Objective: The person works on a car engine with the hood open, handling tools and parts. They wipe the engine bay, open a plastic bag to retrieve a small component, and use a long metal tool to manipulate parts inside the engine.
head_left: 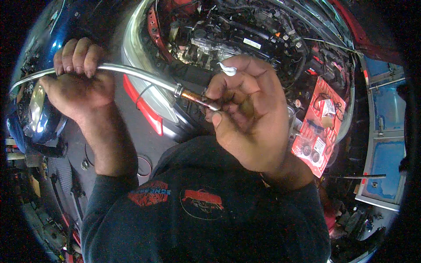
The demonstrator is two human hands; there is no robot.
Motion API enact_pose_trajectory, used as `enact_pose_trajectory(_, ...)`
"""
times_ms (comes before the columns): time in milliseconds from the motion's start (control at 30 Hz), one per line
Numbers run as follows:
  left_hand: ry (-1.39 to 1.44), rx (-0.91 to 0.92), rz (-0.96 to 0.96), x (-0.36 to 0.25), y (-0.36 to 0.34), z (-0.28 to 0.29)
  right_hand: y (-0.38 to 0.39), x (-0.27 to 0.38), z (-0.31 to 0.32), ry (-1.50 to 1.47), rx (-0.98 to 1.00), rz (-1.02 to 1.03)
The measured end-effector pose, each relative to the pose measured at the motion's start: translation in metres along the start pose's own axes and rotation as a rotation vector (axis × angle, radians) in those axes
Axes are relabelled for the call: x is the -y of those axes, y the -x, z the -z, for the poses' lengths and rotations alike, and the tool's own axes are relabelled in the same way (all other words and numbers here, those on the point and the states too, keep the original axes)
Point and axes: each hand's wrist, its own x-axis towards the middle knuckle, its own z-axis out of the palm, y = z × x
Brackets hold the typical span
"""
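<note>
Running from the upper left to the centre of the frame, the silver tube (136,73) slopes down rightward. The left hand (83,94) is closed around it; the right hand (258,114), nearer its copper-coloured end (193,97), pinches the tip (214,106), with white paste (229,70) on one finger.

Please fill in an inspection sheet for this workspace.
Surface: grey floor below; work held in mid-air.
Job's things: pale glossy hose with a ring clamp near a copper-coloured tube; white paste-like dab on a right fingertip.
Clutter: red-orange parts pack with dark rings, beside the engine.
Hands: left hand grips the hose; right hand pinches the tube's end.
Cables: dark lines around the engine, wiring or hoses unclear.
Surroundings: blue-panelled cabinet at right.
</note>
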Motion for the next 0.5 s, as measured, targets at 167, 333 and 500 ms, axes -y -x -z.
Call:
enact_pose_trajectory(167,-0.063,-0.071,0.021,-0.006,-0.004,0.006,-0.002,-0.002,0.001,-0.051,-0.004,0.035)
enact_pose_trajectory(333,-0.014,-0.425,0.079,0.015,-0.009,0.043,-0.008,-0.007,-0.015,-0.055,-0.013,0.272)
enact_pose_trajectory(500,0.416,-0.466,0.172,0.032,-0.009,0.070,-0.031,-0.007,-0.038,-0.012,0.126,0.519)
